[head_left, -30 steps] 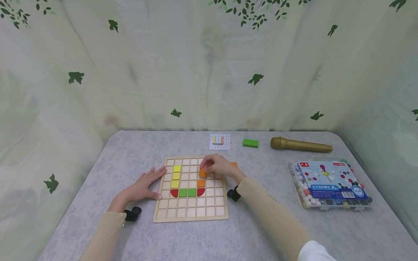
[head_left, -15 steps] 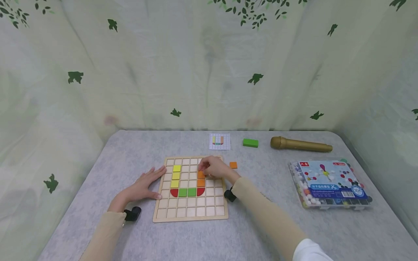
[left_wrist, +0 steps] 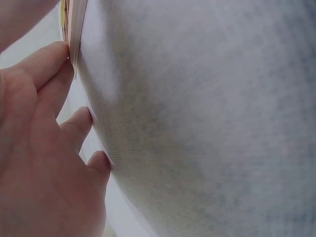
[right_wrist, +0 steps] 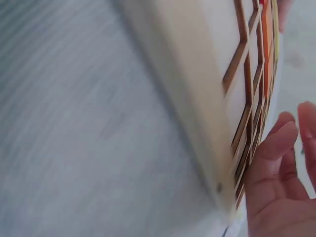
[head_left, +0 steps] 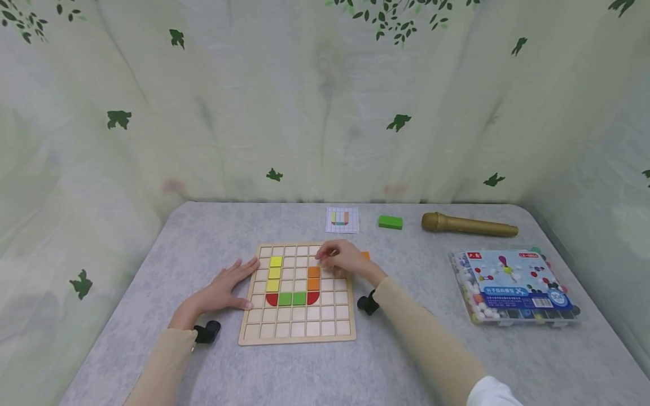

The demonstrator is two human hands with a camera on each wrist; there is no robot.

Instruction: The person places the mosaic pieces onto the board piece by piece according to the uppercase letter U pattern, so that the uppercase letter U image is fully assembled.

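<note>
A wooden grid board (head_left: 297, 341) lies on the table. Along its left edge my left hand (head_left: 223, 288) rests with spread fingers, touching the frame; the left wrist view shows fingertips (left_wrist: 59, 52) against the board's side. Over the upper right of the grid hovers my right hand (head_left: 347, 259), its thumb and fingers apart and nothing visible between them in the right wrist view. Just below its fingers sit two orange tiles (head_left: 313, 273). Three yellow tiles (head_left: 274, 273), two green tiles (head_left: 292, 299) and two red rounded tiles (head_left: 313, 298) complete a U shape.
Behind the right hand, a loose orange tile (head_left: 365, 255) is partly hidden. Farther back lie a pattern card (head_left: 342, 220), a green block (head_left: 390, 222) and a gold microphone-shaped object (head_left: 469, 225). A clear box of molecular model parts (head_left: 515, 287) stands at right.
My right hand lowered an orange tile into the cell above the other orange one and let go. It has since drawn slightly up and right. The left hand stays put.
</note>
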